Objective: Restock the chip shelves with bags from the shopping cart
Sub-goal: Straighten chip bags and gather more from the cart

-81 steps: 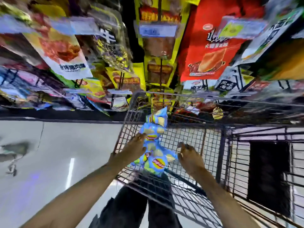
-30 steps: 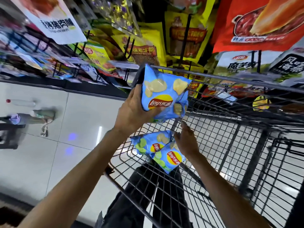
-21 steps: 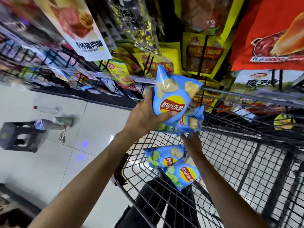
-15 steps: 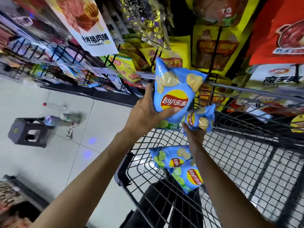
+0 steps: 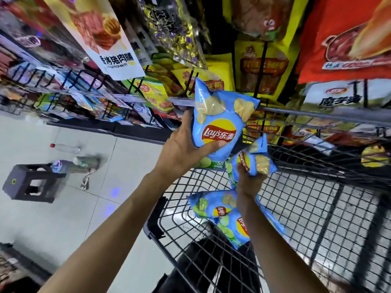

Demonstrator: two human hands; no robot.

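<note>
1. A shop, on its snack aisle: packaged snack bags (image 5: pixel 262 72) hang in rows from wire display racks (image 5: pixel 80 81) with price strips.
2. A black wire shopping cart (image 5: pixel 306 208) stands on a pale tiled floor (image 5: pixel 69 218) and holds blue Lay's chip bags (image 5: pixel 211 208).

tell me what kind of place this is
Most likely a supermarket snack aisle: hanging snack packets fill wire racks, a black wire shopping cart holds blue chip bags, and each hand holds one more bag.
</note>
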